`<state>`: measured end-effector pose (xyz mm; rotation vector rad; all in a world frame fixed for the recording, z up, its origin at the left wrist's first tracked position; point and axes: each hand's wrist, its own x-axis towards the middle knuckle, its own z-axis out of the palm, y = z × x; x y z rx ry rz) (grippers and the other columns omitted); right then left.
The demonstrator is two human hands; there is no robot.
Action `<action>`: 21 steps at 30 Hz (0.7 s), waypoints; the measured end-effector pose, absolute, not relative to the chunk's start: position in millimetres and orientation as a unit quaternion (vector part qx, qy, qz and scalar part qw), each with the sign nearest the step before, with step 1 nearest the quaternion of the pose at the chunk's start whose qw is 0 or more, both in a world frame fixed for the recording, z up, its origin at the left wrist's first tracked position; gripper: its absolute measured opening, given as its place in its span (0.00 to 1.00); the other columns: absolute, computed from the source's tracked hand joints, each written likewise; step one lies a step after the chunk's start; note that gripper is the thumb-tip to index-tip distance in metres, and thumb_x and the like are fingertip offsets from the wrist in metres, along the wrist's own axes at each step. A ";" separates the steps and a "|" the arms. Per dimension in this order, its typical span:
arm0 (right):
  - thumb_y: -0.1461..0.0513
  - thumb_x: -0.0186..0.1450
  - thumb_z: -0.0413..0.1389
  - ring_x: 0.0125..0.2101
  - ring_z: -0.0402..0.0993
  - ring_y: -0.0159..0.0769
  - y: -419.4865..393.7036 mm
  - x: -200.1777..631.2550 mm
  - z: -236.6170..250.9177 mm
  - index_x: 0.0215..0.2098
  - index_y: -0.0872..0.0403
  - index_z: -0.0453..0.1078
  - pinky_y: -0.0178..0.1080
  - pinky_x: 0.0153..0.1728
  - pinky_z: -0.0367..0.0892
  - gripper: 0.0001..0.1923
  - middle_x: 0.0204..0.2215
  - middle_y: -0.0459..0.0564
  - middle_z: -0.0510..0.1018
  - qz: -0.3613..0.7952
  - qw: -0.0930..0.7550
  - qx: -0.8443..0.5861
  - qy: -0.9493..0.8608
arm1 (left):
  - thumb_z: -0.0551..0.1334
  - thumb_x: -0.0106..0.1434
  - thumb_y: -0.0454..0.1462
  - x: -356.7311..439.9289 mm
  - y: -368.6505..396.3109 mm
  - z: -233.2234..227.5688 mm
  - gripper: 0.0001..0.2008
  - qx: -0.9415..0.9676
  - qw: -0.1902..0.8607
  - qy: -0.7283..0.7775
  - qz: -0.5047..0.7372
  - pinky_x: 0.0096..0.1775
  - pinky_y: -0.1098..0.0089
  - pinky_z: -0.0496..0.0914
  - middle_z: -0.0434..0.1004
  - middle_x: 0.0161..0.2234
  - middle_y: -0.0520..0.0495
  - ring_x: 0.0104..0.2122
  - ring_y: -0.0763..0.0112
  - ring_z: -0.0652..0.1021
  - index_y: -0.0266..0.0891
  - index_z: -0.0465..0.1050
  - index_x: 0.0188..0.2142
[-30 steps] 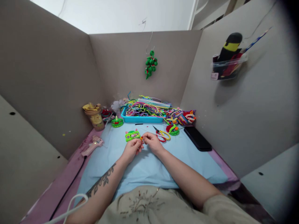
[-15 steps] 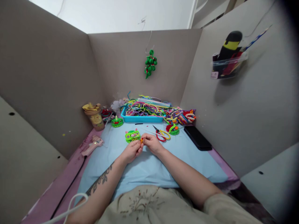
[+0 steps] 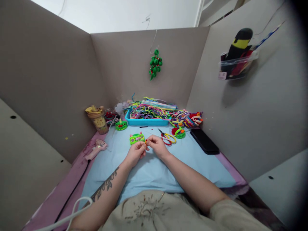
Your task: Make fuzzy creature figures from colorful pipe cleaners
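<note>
Tiny orange piece [image 3: 146, 143] between fingers, indistinct

Tiny orange piece [image 3: 146, 143] pinched between my left hand [image 3: 134, 152] and right hand [image 3: 157, 146]: too small to identify. Fingertips overlap it, so each grip is unclear. Both upper arms cut off by the bottom edge. Right margin dark, blurred. Contents of the blue tray [image 3: 145, 122] tangled, indistinct.

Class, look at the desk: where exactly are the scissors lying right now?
In the head view, the scissors lie on the blue mat, just beyond the right hand, between it and the blue tray of pipe cleaners.
</note>
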<state>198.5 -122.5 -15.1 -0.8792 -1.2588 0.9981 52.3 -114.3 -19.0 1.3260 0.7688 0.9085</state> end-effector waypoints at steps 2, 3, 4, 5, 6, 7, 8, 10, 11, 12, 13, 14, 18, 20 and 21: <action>0.55 0.55 0.61 0.26 0.65 0.31 -122.2 198.9 -15.5 0.25 0.55 0.71 0.35 0.29 0.60 0.11 0.25 0.45 0.70 0.441 0.603 -0.376 -0.548 | 0.61 0.56 0.50 51.6 -113.5 -19.4 0.19 0.576 0.634 0.330 0.396 0.16 0.78 0.50 0.68 0.19 0.53 0.14 0.84 0.60 0.34 0.69 0.29; 0.54 0.55 0.60 0.25 0.63 0.30 -121.9 199.0 -15.8 0.25 0.55 0.72 0.34 0.27 0.59 0.12 0.24 0.45 0.70 0.446 0.602 -0.373 -0.547 | 0.61 0.56 0.51 51.5 -113.6 -18.8 0.19 0.568 0.642 0.326 0.398 0.16 0.78 0.50 0.68 0.19 0.53 0.14 0.84 0.60 0.34 0.68 0.29; 0.54 0.56 0.60 0.23 0.62 0.29 -121.4 199.1 -16.0 0.26 0.55 0.72 0.34 0.26 0.57 0.12 0.24 0.45 0.70 0.451 0.603 -0.371 -0.544 | 0.61 0.56 0.51 51.6 -114.0 -17.9 0.19 0.557 0.652 0.323 0.400 0.15 0.78 0.50 0.68 0.20 0.53 0.14 0.84 0.60 0.34 0.68 0.29; 0.53 0.56 0.59 0.22 0.60 0.28 -120.9 199.1 -16.2 0.26 0.55 0.73 0.34 0.25 0.56 0.13 0.24 0.44 0.69 0.455 0.606 -0.369 -0.538 | 0.61 0.55 0.51 51.8 -114.6 -16.6 0.19 0.545 0.662 0.321 0.402 0.15 0.78 0.49 0.69 0.21 0.52 0.15 0.84 0.61 0.34 0.68 0.29; 0.53 0.56 0.59 0.22 0.59 0.27 -120.3 199.1 -16.4 0.26 0.55 0.73 0.34 0.24 0.55 0.13 0.23 0.44 0.69 0.461 0.608 -0.368 -0.531 | 0.62 0.55 0.51 52.2 -115.3 -15.0 0.19 0.532 0.671 0.320 0.405 0.15 0.79 0.49 0.70 0.22 0.52 0.15 0.84 0.61 0.34 0.68 0.30; 0.54 0.56 0.60 0.21 0.58 0.27 -119.9 199.0 -16.6 0.27 0.55 0.73 0.33 0.24 0.54 0.12 0.23 0.44 0.69 0.468 0.609 -0.367 -0.525 | 0.63 0.54 0.51 52.5 -116.1 -13.4 0.20 0.521 0.680 0.319 0.405 0.15 0.79 0.49 0.71 0.23 0.51 0.15 0.84 0.62 0.34 0.67 0.30; 0.54 0.55 0.60 0.21 0.58 0.27 -119.5 198.9 -16.8 0.28 0.55 0.74 0.33 0.24 0.54 0.12 0.23 0.44 0.69 0.480 0.608 -0.364 -0.518 | 0.64 0.53 0.50 52.9 -116.8 -11.9 0.20 0.512 0.688 0.319 0.403 0.15 0.79 0.49 0.71 0.24 0.51 0.15 0.84 0.62 0.34 0.67 0.30; 0.55 0.53 0.62 0.21 0.60 0.27 -119.0 198.7 -17.5 0.30 0.55 0.74 0.33 0.24 0.55 0.12 0.23 0.44 0.71 0.509 0.598 -0.356 -0.507 | 0.64 0.52 0.50 53.4 -118.1 -9.5 0.20 0.501 0.699 0.319 0.399 0.14 0.79 0.48 0.71 0.23 0.51 0.15 0.84 0.62 0.34 0.67 0.30; 0.56 0.53 0.62 0.21 0.60 0.27 -118.8 198.6 -18.0 0.31 0.55 0.74 0.33 0.25 0.55 0.12 0.23 0.44 0.72 0.522 0.593 -0.353 -0.502 | 0.64 0.52 0.50 53.7 -118.6 -8.7 0.21 0.498 0.703 0.318 0.396 0.14 0.79 0.48 0.71 0.23 0.51 0.15 0.84 0.62 0.34 0.67 0.30; 0.56 0.52 0.63 0.21 0.61 0.27 -118.7 198.6 -18.7 0.32 0.56 0.74 0.33 0.25 0.55 0.13 0.22 0.44 0.73 0.534 0.588 -0.350 -0.497 | 0.64 0.52 0.50 53.9 -118.9 -8.2 0.21 0.496 0.706 0.317 0.394 0.14 0.79 0.47 0.71 0.23 0.51 0.15 0.84 0.62 0.33 0.67 0.30; 0.56 0.52 0.63 0.21 0.62 0.27 -118.5 198.6 -19.5 0.32 0.56 0.74 0.33 0.25 0.55 0.13 0.22 0.44 0.73 0.543 0.586 -0.347 -0.492 | 0.64 0.52 0.50 54.2 -119.2 -7.9 0.20 0.496 0.707 0.316 0.393 0.14 0.79 0.47 0.70 0.23 0.51 0.15 0.84 0.62 0.33 0.67 0.30; 0.56 0.53 0.63 0.21 0.63 0.27 -118.3 198.7 -20.3 0.32 0.56 0.73 0.33 0.25 0.55 0.13 0.21 0.44 0.73 0.550 0.584 -0.343 -0.489 | 0.64 0.52 0.50 54.4 -119.5 -7.8 0.20 0.497 0.708 0.315 0.391 0.14 0.79 0.47 0.70 0.23 0.51 0.15 0.84 0.62 0.33 0.67 0.30; 0.55 0.54 0.62 0.18 0.65 0.27 -118.3 198.8 -22.3 0.30 0.56 0.71 0.33 0.23 0.54 0.13 0.19 0.43 0.73 0.564 0.577 -0.326 -0.493 | 0.63 0.54 0.50 55.6 -120.9 -7.4 0.19 0.516 0.704 0.307 0.380 0.14 0.79 0.47 0.69 0.23 0.52 0.15 0.85 0.60 0.33 0.67 0.28; 0.55 0.54 0.62 0.18 0.64 0.27 -119.0 198.5 -21.3 0.27 0.56 0.70 0.33 0.23 0.55 0.12 0.18 0.42 0.71 0.564 0.575 -0.323 -0.497 | 0.63 0.54 0.50 55.7 -121.8 -6.6 0.19 0.520 0.705 0.306 0.373 0.14 0.79 0.47 0.70 0.23 0.52 0.15 0.85 0.60 0.33 0.67 0.28; 0.55 0.54 0.62 0.18 0.63 0.27 -119.3 198.4 -20.4 0.26 0.56 0.70 0.33 0.23 0.55 0.12 0.17 0.42 0.71 0.563 0.576 -0.324 -0.496 | 0.63 0.54 0.50 55.6 -122.3 -6.0 0.19 0.517 0.708 0.307 0.371 0.14 0.79 0.47 0.71 0.24 0.51 0.15 0.85 0.61 0.33 0.67 0.29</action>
